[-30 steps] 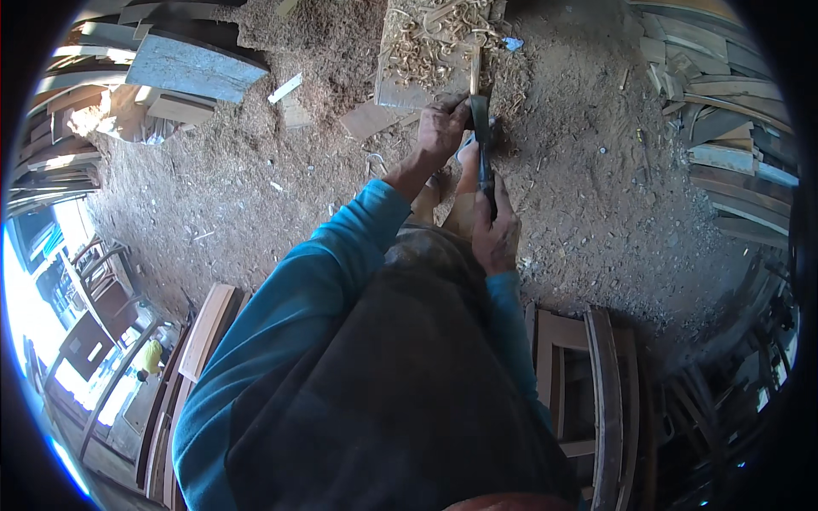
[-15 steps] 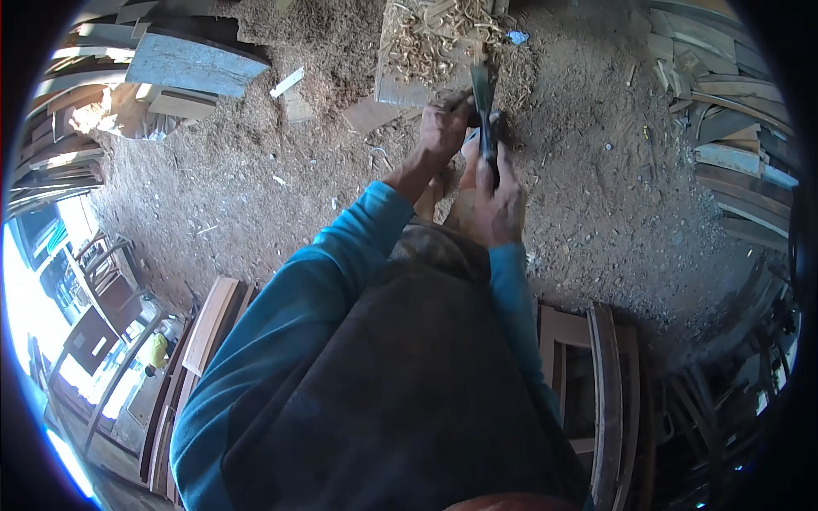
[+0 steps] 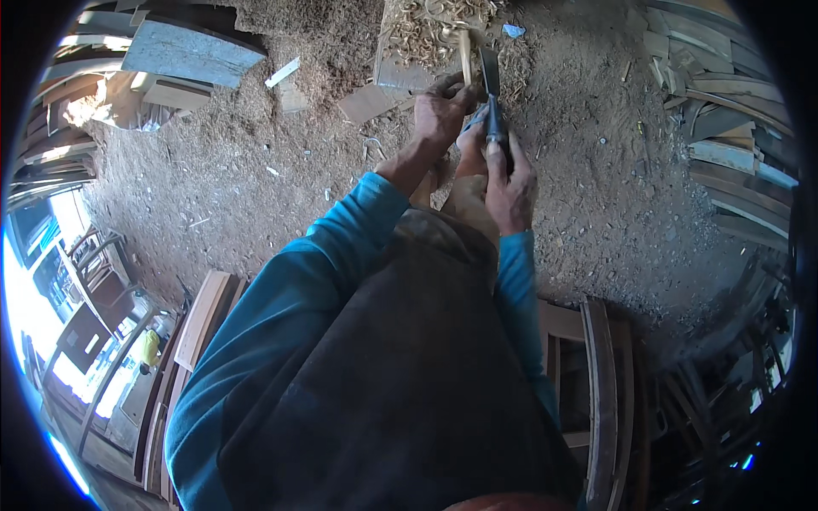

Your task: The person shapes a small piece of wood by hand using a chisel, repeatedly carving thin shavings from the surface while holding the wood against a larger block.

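Note:
My left hand (image 3: 441,112) is closed around a narrow, pale stick of wood (image 3: 465,58). The stick's far end points up over a board (image 3: 399,78) covered in curled shavings (image 3: 417,38). In my right hand (image 3: 511,186) is a chisel (image 3: 490,75) with a broad flat metal blade; my fingers wrap its handle and socket. The blade points away from me, just right of the stick, with a narrow gap between them. Part of the handle is hidden in my palm. Below the hands shows my foot in a blue-strapped sandal (image 3: 479,119).
Shavings and sawdust cover the ground. Stacked timber (image 3: 724,153) lines the right side, and a large pale panel (image 3: 192,53) lies among wood at upper left. Chair frames (image 3: 102,298) stand at left. Curved wooden pieces (image 3: 601,366) lie right of my body.
My right hand has shifted right and slightly back, taking the chisel blade from over the stick to beside it. The stick is now plainly visible in my left hand, which has barely moved.

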Tool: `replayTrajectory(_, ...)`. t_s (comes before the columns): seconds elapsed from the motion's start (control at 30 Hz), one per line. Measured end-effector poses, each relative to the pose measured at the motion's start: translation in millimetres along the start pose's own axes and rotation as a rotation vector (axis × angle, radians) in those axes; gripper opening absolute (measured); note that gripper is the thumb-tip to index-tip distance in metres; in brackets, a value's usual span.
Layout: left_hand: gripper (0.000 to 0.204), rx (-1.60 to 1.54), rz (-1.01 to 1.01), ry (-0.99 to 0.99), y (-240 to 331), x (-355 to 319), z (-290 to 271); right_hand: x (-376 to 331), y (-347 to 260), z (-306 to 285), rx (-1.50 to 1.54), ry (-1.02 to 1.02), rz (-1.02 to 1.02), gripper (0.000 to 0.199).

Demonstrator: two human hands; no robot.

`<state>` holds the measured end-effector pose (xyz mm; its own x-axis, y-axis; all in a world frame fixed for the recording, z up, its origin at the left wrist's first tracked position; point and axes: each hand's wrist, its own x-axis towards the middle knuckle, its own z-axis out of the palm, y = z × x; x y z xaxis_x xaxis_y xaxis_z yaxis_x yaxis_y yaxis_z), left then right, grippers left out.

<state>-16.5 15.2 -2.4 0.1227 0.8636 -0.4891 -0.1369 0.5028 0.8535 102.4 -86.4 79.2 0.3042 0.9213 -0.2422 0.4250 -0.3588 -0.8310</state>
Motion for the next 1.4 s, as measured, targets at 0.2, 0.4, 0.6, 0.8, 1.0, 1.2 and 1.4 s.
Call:
replayTrajectory(0.2,0.037,-0.132,0.025,-0.009,-3.9,17.1,0.6,-6.9,18.1,8.3,0.013,-0.04,-0.011,0.051)
replayTrajectory(0.4,0.037,-0.043,0.028,-0.067,11.1,20.5,2.9,-6.8,12.0,0.4,-0.012,-0.069,0.041,0.051)
replayTrajectory(0.6,0.04,-0.034,-0.014,-0.067,6.8,22.2,0.1,-15.4,10.9,4.5,-0.021,-0.045,0.001,0.053)
replayTrajectory(0.8,0.041,0.031,0.015,-0.057,0.3,9.7,-6.9,-27.8,9.0,-5.6,0.01,-0.001,0.069,0.052)
replayTrajectory(1.0,0.044,0.229,-0.057,-0.058,-0.6,-14.1,-1.2,-41.1,13.3,-3.3,-0.005,0.002,0.067,0.051)
replayTrajectory(1.2,0.044,0.077,0.093,-0.078,-9.8,18.5,-10.3,-41.6,-1.9,3.6,0.052,-0.081,0.072,0.05)
replayTrajectory(1.4,0.041,0.143,0.045,-0.095,-20.3,23.5,-14.8,-26.2,3.9,13.9,0.052,-0.12,0.151,0.051)
